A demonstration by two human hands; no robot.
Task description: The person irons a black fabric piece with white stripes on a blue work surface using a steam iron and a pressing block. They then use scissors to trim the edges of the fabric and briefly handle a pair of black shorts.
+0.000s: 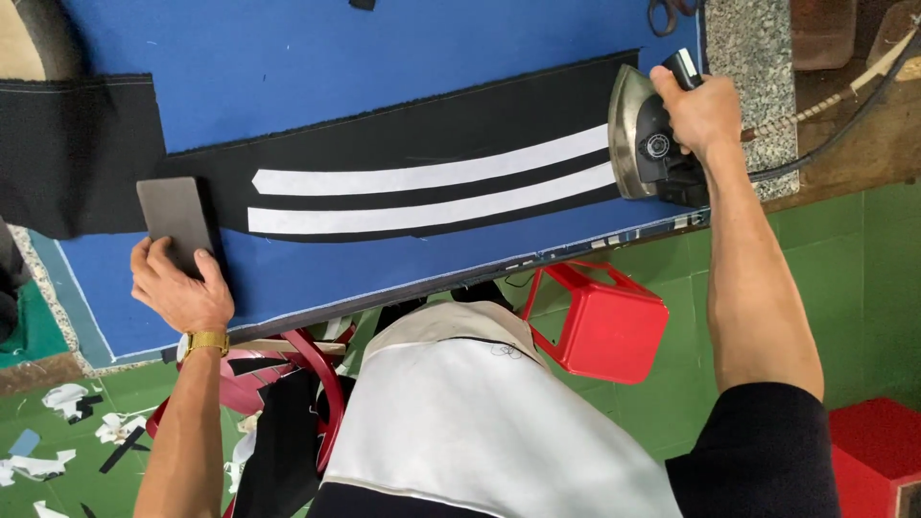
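Note:
A long black fabric panel (403, 144) lies across a blue padded table (317, 58). Two white strips (422, 192) run along it, pointed at their left ends. My right hand (698, 107) grips the handle of a steam iron (645, 144), which sits tilted at the right end of the strips. My left hand (177, 286) holds a flat grey rectangular block (175, 219) against the left end of the black panel. A gold watch sits on my left wrist.
More black fabric (67, 153) hangs off the table's left. A red plastic stool (600, 321) stands under the table edge, another red one (878, 446) at bottom right. Scissors (664, 14) lie at top right. The iron's cord (844, 115) trails right. Fabric scraps litter the green floor (58, 432).

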